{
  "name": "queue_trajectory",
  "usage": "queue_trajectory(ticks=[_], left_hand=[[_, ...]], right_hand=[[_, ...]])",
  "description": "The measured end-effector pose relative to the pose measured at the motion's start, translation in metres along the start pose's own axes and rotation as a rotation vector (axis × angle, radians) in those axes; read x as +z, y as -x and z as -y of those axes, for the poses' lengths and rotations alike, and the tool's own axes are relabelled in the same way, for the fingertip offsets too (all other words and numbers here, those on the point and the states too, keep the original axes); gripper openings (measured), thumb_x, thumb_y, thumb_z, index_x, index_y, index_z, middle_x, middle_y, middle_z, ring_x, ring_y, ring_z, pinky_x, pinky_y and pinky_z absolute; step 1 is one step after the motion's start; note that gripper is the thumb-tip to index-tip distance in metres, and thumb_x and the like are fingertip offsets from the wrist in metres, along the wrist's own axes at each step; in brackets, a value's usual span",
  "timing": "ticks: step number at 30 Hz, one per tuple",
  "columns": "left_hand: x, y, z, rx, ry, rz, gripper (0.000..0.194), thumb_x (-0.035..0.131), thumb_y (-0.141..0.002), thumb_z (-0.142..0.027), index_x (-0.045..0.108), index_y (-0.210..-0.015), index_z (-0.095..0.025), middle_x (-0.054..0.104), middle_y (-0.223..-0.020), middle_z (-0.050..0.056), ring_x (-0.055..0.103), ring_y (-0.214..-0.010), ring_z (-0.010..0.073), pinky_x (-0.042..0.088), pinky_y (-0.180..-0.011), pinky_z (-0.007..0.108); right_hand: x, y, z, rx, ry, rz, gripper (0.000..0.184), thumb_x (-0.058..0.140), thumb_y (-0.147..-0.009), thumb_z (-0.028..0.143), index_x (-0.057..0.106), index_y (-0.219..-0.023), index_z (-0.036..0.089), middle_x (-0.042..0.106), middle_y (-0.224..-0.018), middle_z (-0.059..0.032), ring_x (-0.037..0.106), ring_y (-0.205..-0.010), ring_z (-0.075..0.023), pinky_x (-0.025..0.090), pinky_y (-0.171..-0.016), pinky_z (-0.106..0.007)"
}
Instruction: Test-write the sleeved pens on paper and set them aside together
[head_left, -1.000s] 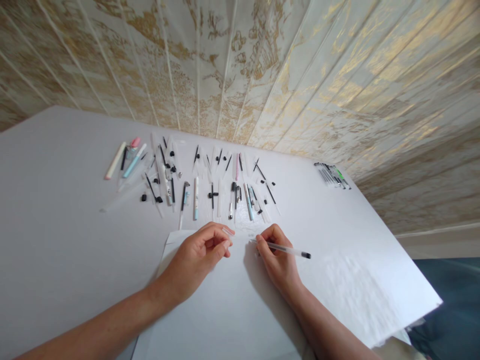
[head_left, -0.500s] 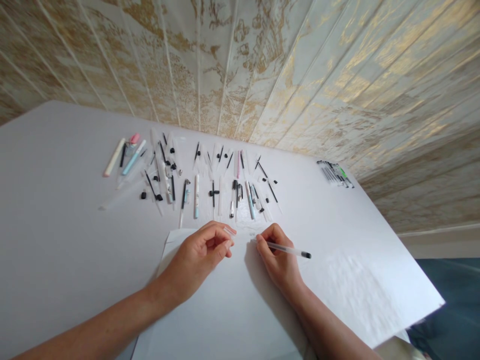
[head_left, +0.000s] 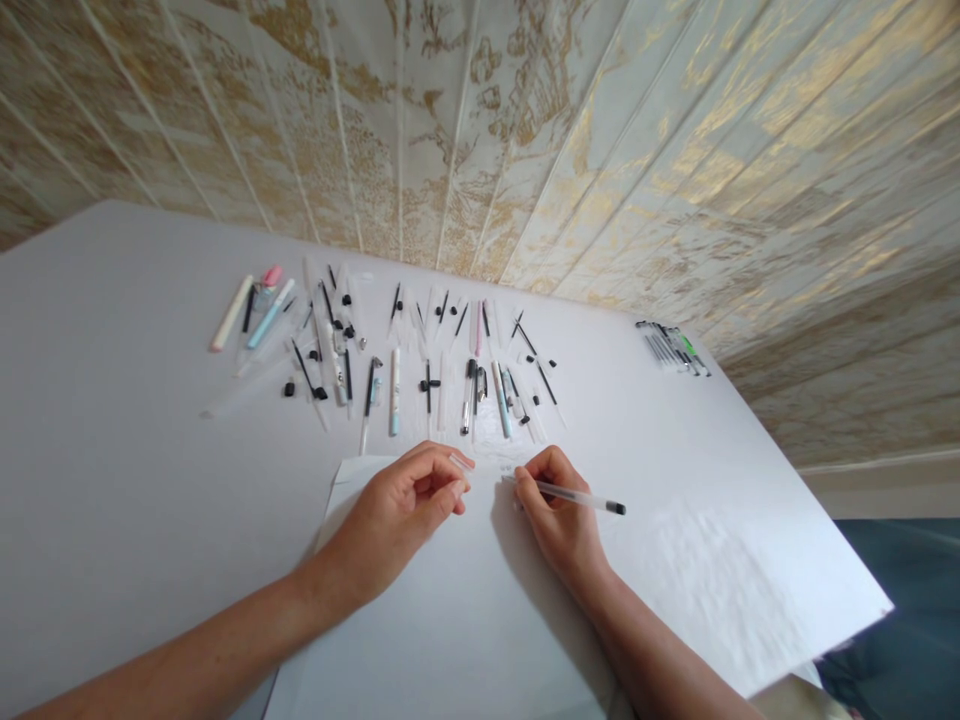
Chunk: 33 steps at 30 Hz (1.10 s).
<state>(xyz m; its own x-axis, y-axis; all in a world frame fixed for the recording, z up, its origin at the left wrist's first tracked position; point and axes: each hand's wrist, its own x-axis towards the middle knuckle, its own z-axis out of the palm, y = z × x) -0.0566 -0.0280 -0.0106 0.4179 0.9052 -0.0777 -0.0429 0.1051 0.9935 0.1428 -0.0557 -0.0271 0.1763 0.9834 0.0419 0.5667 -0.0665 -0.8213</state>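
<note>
one pen (head_left: 589,500) in right hand (head_left: 564,525), one clear piece (head_left: 460,463) in left hand (head_left: 401,512)

- Soft, even light on the white bench (head_left: 150,450), brighter toward its right edge.
- Grey shadow along the right hand's (head_left: 562,510) left side, across the paper (head_left: 427,640).
- Golden glare on the wall (head_left: 705,180), upper right.
- Wide-angle stretching toward the borders; fine detail smeared.
</note>
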Motion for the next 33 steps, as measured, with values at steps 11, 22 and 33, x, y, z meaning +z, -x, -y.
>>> queue_trajectory(ticks=[11,22,33], left_hand=[[-0.0001,0.0004,0.0026,0.007,-0.017,-0.012,0.021,0.054,-0.086,-0.021,0.058,-0.066,-0.022,0.061,-0.095,0.004,0.054,-0.111,0.0201,0.046,-0.086,0.028],[0.0004,0.0004,0.0001,0.002,-0.032,-0.011,0.021,0.054,-0.086,-0.022,0.058,-0.065,-0.021,0.061,-0.096,0.005,0.054,-0.111,0.0218,0.047,-0.085,0.03],[0.001,0.0005,-0.0003,0.007,-0.032,-0.018,0.021,0.055,-0.086,-0.023,0.058,-0.065,-0.021,0.062,-0.096,0.006,0.054,-0.111,0.0231,0.049,-0.085,0.032]], right_hand=[[-0.0004,0.0,-0.0027,-0.026,-0.001,-0.019,0.021,0.055,-0.084,0.027,0.043,-0.067,0.021,0.043,-0.057,0.0051,0.038,-0.052,-0.0111,0.029,-0.049,-0.024],[-0.0029,-0.0001,-0.0022,-0.022,-0.007,-0.005,0.02,0.053,-0.086,0.028,0.044,-0.069,0.021,0.047,-0.058,0.004,0.042,-0.053,-0.012,0.03,-0.05,-0.025],[-0.0028,-0.0012,-0.0007,-0.027,-0.001,-0.013,0.019,0.053,-0.086,0.026,0.045,-0.07,0.021,0.048,-0.059,0.0035,0.041,-0.054,-0.012,0.031,-0.05,-0.025]])
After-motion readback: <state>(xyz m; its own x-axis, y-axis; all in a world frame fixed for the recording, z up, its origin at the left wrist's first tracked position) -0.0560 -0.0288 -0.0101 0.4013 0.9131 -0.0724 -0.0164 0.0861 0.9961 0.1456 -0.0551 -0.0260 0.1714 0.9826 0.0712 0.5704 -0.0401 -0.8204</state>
